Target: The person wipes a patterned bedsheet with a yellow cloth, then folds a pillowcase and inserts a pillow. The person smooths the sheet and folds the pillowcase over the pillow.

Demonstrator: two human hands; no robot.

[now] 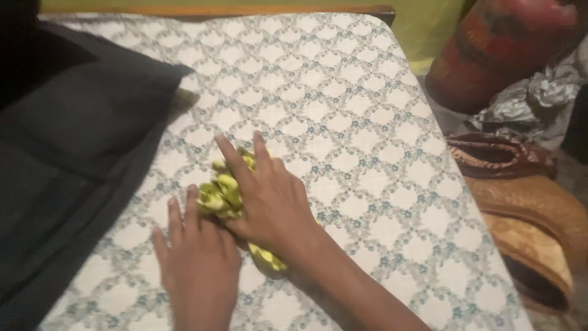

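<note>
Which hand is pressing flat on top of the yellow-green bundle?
The right hand: it covers the yellow-green bundle, while the left hand only touches its near edge.

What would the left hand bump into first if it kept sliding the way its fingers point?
The left hand lies flat, fingers pointing up the bed. Its fingertips already sit at the yellow-green cloth bundle, so it would meet that first. The right hand presses on the same bundle, just to the side.

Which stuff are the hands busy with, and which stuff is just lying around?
Busy with:
yellow-green cloth, under the right hand, with the left hand beside it
patterned sheet underneath

Lying around:
dark blanket
red cylinder
crumpled foil
shoes
</note>
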